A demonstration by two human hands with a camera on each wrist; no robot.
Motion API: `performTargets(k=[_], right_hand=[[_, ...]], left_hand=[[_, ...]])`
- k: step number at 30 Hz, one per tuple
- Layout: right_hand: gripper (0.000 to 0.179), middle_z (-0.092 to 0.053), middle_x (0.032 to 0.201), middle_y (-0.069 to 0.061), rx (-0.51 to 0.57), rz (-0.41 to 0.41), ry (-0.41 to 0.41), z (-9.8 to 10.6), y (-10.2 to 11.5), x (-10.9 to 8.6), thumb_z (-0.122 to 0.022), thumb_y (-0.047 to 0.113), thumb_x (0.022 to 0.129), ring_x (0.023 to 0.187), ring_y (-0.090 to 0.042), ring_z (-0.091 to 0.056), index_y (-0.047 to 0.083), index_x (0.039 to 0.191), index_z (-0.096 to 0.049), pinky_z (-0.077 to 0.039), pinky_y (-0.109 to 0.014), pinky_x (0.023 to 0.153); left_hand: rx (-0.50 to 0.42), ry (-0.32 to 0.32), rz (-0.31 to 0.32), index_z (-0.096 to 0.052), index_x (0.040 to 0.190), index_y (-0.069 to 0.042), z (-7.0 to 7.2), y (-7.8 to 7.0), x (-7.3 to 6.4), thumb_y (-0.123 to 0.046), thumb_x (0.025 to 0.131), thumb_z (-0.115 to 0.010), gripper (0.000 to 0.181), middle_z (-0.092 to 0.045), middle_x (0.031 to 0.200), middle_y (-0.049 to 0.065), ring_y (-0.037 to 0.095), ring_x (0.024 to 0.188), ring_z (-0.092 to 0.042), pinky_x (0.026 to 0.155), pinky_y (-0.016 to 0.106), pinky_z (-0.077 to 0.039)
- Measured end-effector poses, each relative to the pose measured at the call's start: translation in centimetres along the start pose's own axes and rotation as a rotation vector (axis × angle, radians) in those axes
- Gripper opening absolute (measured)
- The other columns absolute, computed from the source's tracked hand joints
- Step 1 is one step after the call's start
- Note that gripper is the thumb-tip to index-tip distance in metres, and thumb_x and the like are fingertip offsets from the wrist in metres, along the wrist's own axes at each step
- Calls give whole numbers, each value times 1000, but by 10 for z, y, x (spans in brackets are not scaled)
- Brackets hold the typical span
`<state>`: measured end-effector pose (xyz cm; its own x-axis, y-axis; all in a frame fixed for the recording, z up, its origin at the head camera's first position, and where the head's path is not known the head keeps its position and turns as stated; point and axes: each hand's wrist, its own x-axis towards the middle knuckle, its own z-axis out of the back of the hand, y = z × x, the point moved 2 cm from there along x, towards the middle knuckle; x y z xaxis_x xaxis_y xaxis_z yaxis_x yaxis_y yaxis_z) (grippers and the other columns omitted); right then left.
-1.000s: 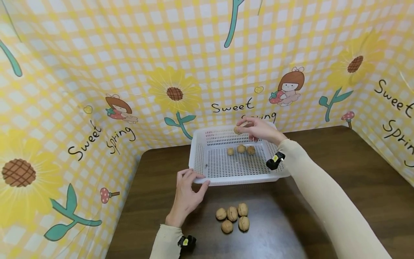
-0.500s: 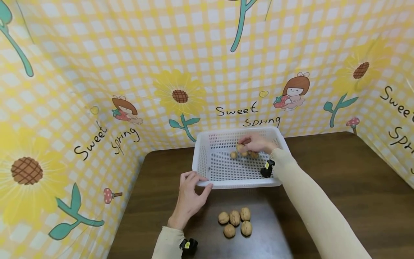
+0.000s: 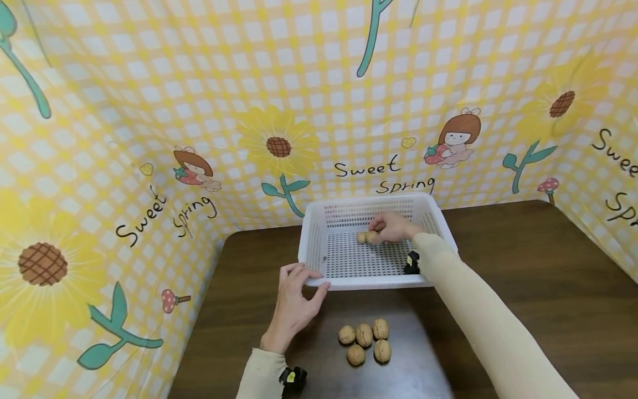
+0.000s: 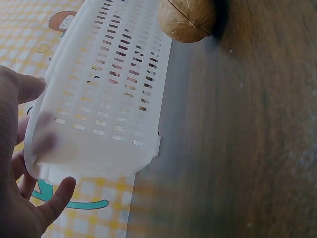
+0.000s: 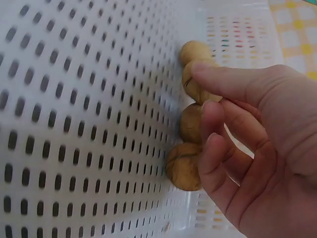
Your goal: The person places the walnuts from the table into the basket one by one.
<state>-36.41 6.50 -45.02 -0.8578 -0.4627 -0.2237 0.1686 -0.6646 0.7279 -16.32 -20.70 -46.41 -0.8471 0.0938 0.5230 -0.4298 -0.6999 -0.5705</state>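
A dark wood-grain surface meets sunflower-printed, yellow-checked cloth. The right hand's fingers pinch a round, tan, seamed walnut inside the white slotted basket, beside three others; the left hand's fingers grip the rim's near-left corner. Five more walnuts cluster in front.

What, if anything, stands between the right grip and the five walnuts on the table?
The white basket does: the right grip is inside it, while the five walnuts lie on the table in front, outside its near wall. Nothing else visible seems to block a path up and over.
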Motion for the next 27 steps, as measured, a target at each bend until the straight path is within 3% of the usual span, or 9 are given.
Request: performTargets(k=[9,15,20,25,27], right_hand=[[39,-71,136,-19,8,-6,0,2,-11,0,-83,14,91,87,-14,-67,6,127,-70,-56,-25,72],[35,-72,132,-17,-13,4,-10,1,-13,4,-85,16,89,102,-22,-68,9,122,-73,-57,-28,79],[38,-72,134,-18,-74,24,-4,5,-10,2,-86,17,88,121,-31,-67,6,122,-73,-58,-38,93],[41,-70,140,-18,-91,75,-30,22,5,-10,-81,19,92,135,-37,-61,5,129,-71,-50,-53,112],[35,-71,137,-18,-94,127,-51,32,14,-18,-78,17,94,128,-36,-65,4,126,-72,-51,-53,111]], left_hand=[[10,-12,-28,-75,99,-18,-2,-2,0,-27,90,-84,15,-73,108,1,30,120,-51,105,51,-42],[4,-13,-20,-75,99,-18,-2,-3,0,-27,90,-84,15,-73,108,1,30,120,-51,106,52,-41],[7,-13,-29,-75,99,-18,-2,-2,0,-27,90,-84,16,-73,107,1,30,118,-51,105,51,-41],[4,-8,-16,-76,99,-18,-2,-1,1,-28,90,-84,16,-73,108,1,30,119,-51,105,50,-41],[2,-7,-7,-76,100,-18,0,0,1,-28,90,-84,16,-73,108,2,30,120,-50,106,51,-41]])
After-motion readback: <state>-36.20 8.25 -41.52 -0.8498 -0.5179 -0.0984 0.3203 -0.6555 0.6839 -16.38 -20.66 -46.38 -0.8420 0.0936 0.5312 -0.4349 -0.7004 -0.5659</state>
